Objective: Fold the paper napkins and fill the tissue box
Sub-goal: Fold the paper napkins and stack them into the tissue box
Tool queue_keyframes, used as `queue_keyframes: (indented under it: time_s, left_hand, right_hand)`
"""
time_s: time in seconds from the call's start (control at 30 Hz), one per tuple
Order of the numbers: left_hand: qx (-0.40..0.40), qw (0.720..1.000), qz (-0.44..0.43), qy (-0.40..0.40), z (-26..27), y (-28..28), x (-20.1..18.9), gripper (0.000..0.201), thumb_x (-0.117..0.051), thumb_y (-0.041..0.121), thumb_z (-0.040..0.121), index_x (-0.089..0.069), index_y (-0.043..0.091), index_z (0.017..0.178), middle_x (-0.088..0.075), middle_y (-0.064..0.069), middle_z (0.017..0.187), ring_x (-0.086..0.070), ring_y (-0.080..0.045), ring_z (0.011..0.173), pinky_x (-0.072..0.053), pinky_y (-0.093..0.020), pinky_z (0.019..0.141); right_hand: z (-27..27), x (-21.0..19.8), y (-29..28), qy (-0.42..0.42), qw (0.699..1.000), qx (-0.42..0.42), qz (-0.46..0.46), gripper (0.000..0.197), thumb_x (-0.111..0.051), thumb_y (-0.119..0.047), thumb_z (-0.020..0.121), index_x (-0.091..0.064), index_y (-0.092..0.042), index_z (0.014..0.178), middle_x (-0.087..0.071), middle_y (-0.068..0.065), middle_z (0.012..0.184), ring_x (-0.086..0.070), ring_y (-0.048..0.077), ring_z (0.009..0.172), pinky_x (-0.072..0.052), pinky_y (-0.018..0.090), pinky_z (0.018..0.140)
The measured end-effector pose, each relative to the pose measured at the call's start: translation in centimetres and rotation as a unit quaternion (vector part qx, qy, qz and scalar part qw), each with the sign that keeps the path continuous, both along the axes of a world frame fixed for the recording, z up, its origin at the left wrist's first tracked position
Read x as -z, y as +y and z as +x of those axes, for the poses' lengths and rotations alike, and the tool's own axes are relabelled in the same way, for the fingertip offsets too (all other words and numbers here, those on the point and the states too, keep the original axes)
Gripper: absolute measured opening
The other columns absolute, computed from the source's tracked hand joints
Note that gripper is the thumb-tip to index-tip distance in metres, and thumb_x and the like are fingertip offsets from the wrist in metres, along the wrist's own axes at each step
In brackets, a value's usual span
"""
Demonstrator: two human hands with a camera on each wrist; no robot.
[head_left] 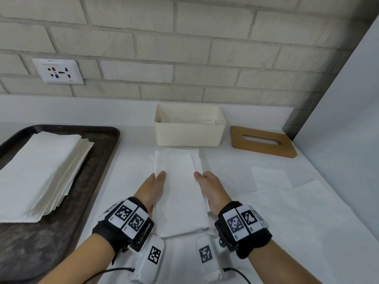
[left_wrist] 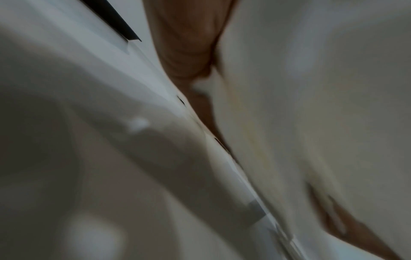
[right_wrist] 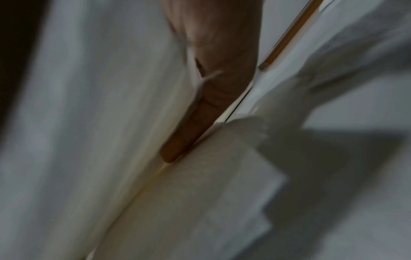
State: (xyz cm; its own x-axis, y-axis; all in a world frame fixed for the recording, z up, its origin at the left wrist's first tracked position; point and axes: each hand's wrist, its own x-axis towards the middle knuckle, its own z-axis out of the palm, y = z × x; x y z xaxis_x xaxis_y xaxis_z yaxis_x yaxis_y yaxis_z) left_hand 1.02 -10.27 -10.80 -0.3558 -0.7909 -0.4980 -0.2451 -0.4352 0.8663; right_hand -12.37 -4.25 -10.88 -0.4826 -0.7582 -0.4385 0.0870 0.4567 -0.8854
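Observation:
A white napkin (head_left: 178, 191), folded into a long narrow strip, lies on the counter in front of me, pointing toward the open cream tissue box (head_left: 188, 138). My left hand (head_left: 159, 178) pinches its left edge, thumb on top. My right hand (head_left: 202, 178) pinches the right edge the same way, fingers curled beneath. A few folded napkins (head_left: 207, 121) lie inside the box. Both wrist views are blurred: each shows fingers (left_wrist: 189, 44) (right_wrist: 213, 79) against white paper (left_wrist: 289, 105) (right_wrist: 111, 105).
A dark tray (head_left: 98, 160) on the left carries a thick stack of unfolded napkins (head_left: 41, 173). The wooden slotted lid (head_left: 262, 148) lies right of the box. Loose white sheets (head_left: 270, 179) lie flat at the right. A brick wall is behind and a grey panel (head_left: 348, 119) stands at the right.

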Motion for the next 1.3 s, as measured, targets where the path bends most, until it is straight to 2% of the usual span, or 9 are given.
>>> queue_keyframes:
  time_s: [0.17, 0.27, 0.37, 0.47, 0.57, 0.83, 0.97, 1.17, 1.3]
  left_hand:
    - [-0.037, 0.998, -0.037, -0.040, 0.3, -0.7, 0.1, 0.051, -0.028, 0.036, 0.099, -0.038, 0.008, 0.140, -0.051, -0.011, 0.137, -0.050, -0.031, 0.124, -0.036, -0.045, 0.110]
    - [-0.044, 0.995, -0.046, -0.071, 0.7, -1.3, 0.1, 0.049, -0.027, 0.034, 0.099, -0.041, 0.007, 0.137, -0.051, -0.012, 0.135, -0.049, -0.032, 0.123, -0.036, -0.043, 0.110]
    - [-0.036, 0.993, -0.043, -0.100, 0.9, -1.5, 0.3, 0.050, -0.027, 0.032, 0.099, -0.037, 0.004, 0.139, -0.046, -0.014, 0.141, -0.043, -0.031, 0.129, -0.031, -0.042, 0.113]
    - [-0.033, 0.992, -0.032, -0.117, 0.5, -1.4, 0.5, 0.050, -0.028, 0.028, 0.100, -0.035, -0.001, 0.140, -0.042, -0.016, 0.143, -0.039, -0.032, 0.132, -0.029, -0.039, 0.113]
    - [-0.037, 0.995, -0.006, -0.097, 0.2, -1.1, 0.2, 0.049, -0.030, 0.028, 0.100, -0.038, -0.002, 0.137, -0.046, -0.018, 0.138, -0.044, -0.034, 0.127, -0.033, -0.037, 0.109]
    - [-0.047, 0.996, 0.026, 0.075, 0.4, -0.8, -1.0, 0.026, -0.041, 0.024, 0.098, -0.057, 0.007, 0.107, -0.063, -0.011, 0.097, -0.060, -0.028, 0.089, -0.048, -0.036, 0.079]
    - [-0.052, 0.998, -0.011, 0.041, 0.2, -0.2, -1.2, 0.027, -0.035, 0.028, 0.099, -0.058, 0.014, 0.093, -0.061, -0.013, 0.115, -0.057, -0.031, 0.105, -0.044, -0.042, 0.098]
    - [-0.035, 0.991, 0.037, 0.124, -0.1, 0.9, -2.1, 0.040, -0.033, 0.043, 0.097, -0.054, 0.015, 0.116, -0.063, -0.007, 0.112, -0.061, -0.023, 0.101, -0.047, -0.031, 0.082]
    - [0.030, 0.992, -0.119, 0.006, 0.3, 0.6, -2.6, 0.022, -0.051, 0.015, 0.093, -0.051, 0.016, 0.115, -0.064, -0.007, 0.116, -0.063, -0.023, 0.095, -0.049, -0.036, 0.090]
  right_hand:
    - [-1.3, 0.2, 0.3, -0.029, 0.999, 0.013, -0.042, 0.035, -0.042, -0.019, 0.096, -0.035, -0.016, 0.063, -0.037, 0.005, 0.073, -0.038, 0.020, 0.072, -0.033, 0.034, 0.074]
    - [-3.3, -1.1, 1.1, 0.052, 0.997, 0.035, -0.052, 0.022, -0.039, -0.023, 0.099, -0.056, -0.008, 0.097, -0.053, 0.011, 0.099, -0.051, 0.023, 0.097, -0.043, 0.039, 0.093]
    - [-4.7, -4.0, 2.0, 0.077, 0.989, 0.053, -0.118, 0.017, -0.041, -0.022, 0.099, -0.053, -0.010, 0.098, -0.056, 0.009, 0.094, -0.053, 0.020, 0.089, -0.044, 0.029, 0.075]
    - [-4.7, -6.7, 2.4, -0.010, 0.979, 0.025, -0.200, 0.020, -0.043, -0.020, 0.098, -0.055, -0.017, 0.082, -0.061, -0.002, 0.080, -0.059, 0.012, 0.075, -0.050, 0.019, 0.063]
    - [-4.0, -7.6, 2.1, -0.095, 0.969, -0.018, -0.227, 0.017, -0.043, -0.021, 0.098, -0.057, -0.017, 0.091, -0.065, 0.000, 0.088, -0.063, 0.014, 0.080, -0.052, 0.028, 0.072]
    - [-1.0, -1.8, 1.3, -0.050, 0.992, -0.118, -0.010, 0.019, -0.048, -0.015, 0.095, -0.052, -0.015, 0.076, -0.059, 0.005, 0.086, -0.056, 0.019, 0.082, -0.045, 0.028, 0.077]
    - [-0.7, -0.8, 0.7, 0.018, 0.994, -0.105, 0.021, 0.018, -0.047, -0.018, 0.094, -0.047, -0.016, 0.075, -0.053, 0.006, 0.093, -0.050, 0.019, 0.088, -0.038, 0.028, 0.080]
    - [0.0, -0.5, 0.3, -0.018, 0.997, -0.078, 0.008, 0.015, -0.047, -0.017, 0.093, -0.047, -0.014, 0.079, -0.051, 0.008, 0.093, -0.050, 0.020, 0.088, -0.040, 0.029, 0.079]
    - [-0.6, -2.4, 0.9, 0.053, 0.994, -0.094, 0.010, 0.021, -0.059, -0.029, 0.088, -0.048, -0.016, 0.100, -0.057, 0.001, 0.088, -0.057, 0.016, 0.076, -0.047, 0.025, 0.067]
